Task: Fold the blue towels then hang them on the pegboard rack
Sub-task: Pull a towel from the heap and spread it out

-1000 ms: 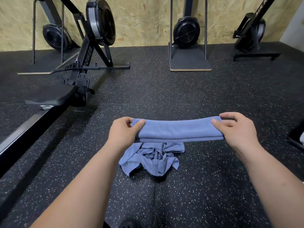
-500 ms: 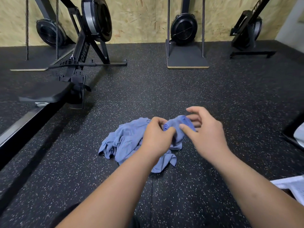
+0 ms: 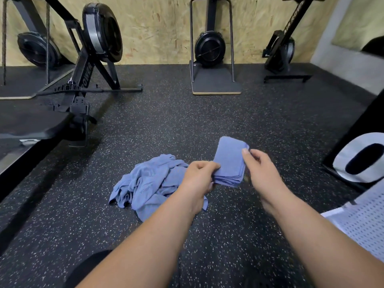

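A blue towel [image 3: 229, 161], folded into a small thick rectangle, is held above the speckled floor between both hands. My left hand [image 3: 198, 176] grips its near left corner with curled fingers. My right hand [image 3: 260, 171] pinches its right edge with thumb and fingertips. Just left of and below the hands, a crumpled heap of blue towels [image 3: 148, 185] lies on the floor. A white perforated pegboard [image 3: 361, 222] shows at the right edge.
A black rowing machine [image 3: 83, 80] stretches along the left, its rail running toward me. Two more black machines [image 3: 209, 48] stand against the plywood back wall. A black panel with a white oval mark [image 3: 362, 157] leans at the right.
The long folded strip held stretched between my hands was brought together and folded into a small rectangle. The view shifted, so the towel heap now lies further left.
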Tool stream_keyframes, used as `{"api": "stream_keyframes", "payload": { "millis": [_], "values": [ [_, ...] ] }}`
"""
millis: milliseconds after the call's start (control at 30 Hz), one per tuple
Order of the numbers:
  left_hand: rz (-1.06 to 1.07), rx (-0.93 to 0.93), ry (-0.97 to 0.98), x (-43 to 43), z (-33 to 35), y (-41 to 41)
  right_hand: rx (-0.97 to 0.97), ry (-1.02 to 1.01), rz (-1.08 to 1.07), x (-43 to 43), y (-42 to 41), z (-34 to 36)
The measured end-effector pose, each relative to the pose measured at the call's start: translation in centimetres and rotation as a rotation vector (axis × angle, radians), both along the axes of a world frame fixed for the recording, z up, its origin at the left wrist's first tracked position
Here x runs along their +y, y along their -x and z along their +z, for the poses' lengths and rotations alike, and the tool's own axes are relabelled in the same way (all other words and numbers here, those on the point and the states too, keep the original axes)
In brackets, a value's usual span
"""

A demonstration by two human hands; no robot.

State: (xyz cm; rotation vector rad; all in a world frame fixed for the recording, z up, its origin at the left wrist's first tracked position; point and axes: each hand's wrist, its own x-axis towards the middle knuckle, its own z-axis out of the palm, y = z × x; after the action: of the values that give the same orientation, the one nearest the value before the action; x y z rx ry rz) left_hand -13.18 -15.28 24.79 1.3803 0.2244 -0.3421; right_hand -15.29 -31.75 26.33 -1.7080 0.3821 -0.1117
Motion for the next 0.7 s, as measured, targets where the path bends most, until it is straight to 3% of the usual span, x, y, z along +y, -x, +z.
{"api": "stream_keyframes", "payload": {
  "millis": [67,233,400,567,700],
  "values": [
    [-0.107,-0.021,-0.046,-1.2,-0.2,1.0,0.075,-0.106,0.041,-1.2,0.7,-0.4],
    [-0.264,0.011,-0.149,-4.3,-0.4,2.6,0.028,-0.028,0.068,-3.5,4.3,-1.8],
    [-0.231,-0.199,-0.499,-7.5,-3.8,3.6,0.049,0.042,0.123,-4.9,8.1,-3.0],
    [-0.187,-0.241,-0.666,-10.6,-7.6,4.0,0.187,0.267,0.059,-6.6,8.0,-6.7],
    [-0.188,-0.199,-0.717,-11.9,-11.0,2.3,0.289,0.091,0.034,-7.8,7.0,-10.5]
  ]
}}
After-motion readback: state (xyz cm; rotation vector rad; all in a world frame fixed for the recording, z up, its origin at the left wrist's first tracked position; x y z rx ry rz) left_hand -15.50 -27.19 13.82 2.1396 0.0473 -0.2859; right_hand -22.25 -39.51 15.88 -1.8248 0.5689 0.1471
